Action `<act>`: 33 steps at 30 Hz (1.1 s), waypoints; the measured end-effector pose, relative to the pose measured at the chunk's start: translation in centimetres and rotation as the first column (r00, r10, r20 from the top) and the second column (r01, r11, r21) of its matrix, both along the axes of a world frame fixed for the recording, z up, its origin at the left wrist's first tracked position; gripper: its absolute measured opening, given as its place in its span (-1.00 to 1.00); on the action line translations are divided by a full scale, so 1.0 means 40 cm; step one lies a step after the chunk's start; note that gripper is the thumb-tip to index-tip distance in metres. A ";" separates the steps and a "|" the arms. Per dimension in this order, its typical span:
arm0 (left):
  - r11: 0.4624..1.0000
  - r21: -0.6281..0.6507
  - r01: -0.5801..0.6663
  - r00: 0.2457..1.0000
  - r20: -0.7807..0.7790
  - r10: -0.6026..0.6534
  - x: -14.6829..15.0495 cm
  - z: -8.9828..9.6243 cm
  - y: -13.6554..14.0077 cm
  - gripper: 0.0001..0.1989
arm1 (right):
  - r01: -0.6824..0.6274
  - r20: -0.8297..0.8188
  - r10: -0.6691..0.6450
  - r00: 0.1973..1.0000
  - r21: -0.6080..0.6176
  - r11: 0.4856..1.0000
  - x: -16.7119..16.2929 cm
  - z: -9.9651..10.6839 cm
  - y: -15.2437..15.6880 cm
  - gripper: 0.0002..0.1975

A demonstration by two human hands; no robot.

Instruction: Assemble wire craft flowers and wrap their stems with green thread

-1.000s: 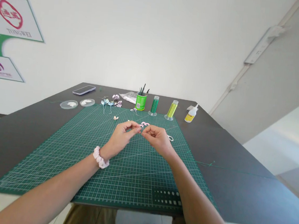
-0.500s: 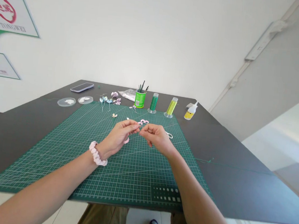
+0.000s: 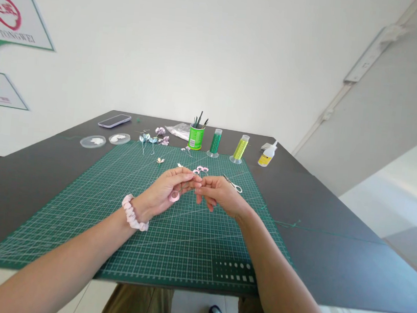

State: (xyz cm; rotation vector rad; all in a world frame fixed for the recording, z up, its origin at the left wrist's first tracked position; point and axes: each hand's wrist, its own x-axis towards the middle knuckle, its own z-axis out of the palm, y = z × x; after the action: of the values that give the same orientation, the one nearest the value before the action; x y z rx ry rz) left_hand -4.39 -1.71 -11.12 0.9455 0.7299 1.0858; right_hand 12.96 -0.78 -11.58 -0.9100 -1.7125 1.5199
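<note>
Above the middle of the green cutting mat (image 3: 186, 238), my two hands meet at the fingertips. My left hand (image 3: 170, 187), with a pale pink scrunchie (image 3: 134, 212) on its wrist, is closed in a pinch around a pink petal piece (image 3: 174, 196) that pokes out under the palm. Its stem is mostly hidden by the fingers. My right hand (image 3: 221, 193) pinches close beside the left fingertips; whatever sits in it is too small to make out. Just beyond the fingers lie pink looped petals (image 3: 202, 169). White-handled scissors (image 3: 237, 187) rest behind my right hand.
Toward the back stand a green can (image 3: 196, 138) of tools, a dark green thread spool (image 3: 215, 143), a yellow-green spool (image 3: 240, 148) and a glue bottle (image 3: 267, 155). Finished wire flowers (image 3: 153, 139), two shallow dishes (image 3: 93, 141) and a phone (image 3: 115, 121) lie at back left.
My right hand has shifted slightly and its fingers have lowered against the left fingertips. The left hand has turned a little, showing more of the pink petal piece. The view has moved slightly.
</note>
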 end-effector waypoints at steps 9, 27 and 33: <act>0.998 0.062 -0.009 0.995 -0.099 0.015 -0.003 -0.003 0.000 -0.91 | 0.341 -0.158 -0.329 0.931 0.059 0.938 0.016 0.003 0.015 -0.81; 0.993 0.077 -0.091 0.988 -0.117 0.099 0.008 -0.004 -0.009 -0.89 | 0.129 -0.111 -0.127 0.986 0.012 0.992 -0.040 -0.014 -0.014 -0.73; 0.990 0.068 -0.123 0.986 -0.108 0.129 0.005 0.006 -0.006 -0.92 | 0.110 -0.021 -0.110 0.994 -0.016 0.994 -0.026 -0.014 -0.001 -0.89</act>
State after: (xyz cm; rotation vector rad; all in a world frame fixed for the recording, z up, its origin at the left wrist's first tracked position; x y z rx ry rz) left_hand -4.18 -1.96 -10.86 1.0301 0.8627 1.1781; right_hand 11.91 -0.84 -12.14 -0.9761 -1.6105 1.4668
